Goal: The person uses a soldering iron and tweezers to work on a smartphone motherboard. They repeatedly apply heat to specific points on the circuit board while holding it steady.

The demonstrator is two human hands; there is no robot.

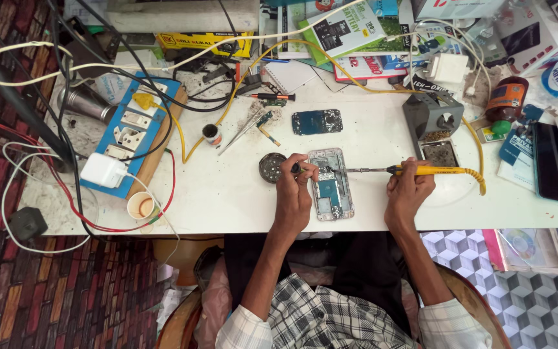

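Left hand (294,194): closed on a small tool, resting on the opened phone (330,184), frame centre.
Right hand (408,187): gripping the yellow soldering iron (414,170), tip on the phone.

White table (240,200), opened phone (331,184), blue switchboard (134,132), paper cup (142,206), soldering stand (433,123), round tin (272,167)

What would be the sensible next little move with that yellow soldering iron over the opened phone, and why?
Probably a slight dip of the tip onto the board. The right hand holds the yellow soldering iron level, its tip at the upper end of the opened phone, while the left hand steadies the phone's edge and holds a small dark tool. Whether the tip already touches is too small to tell.
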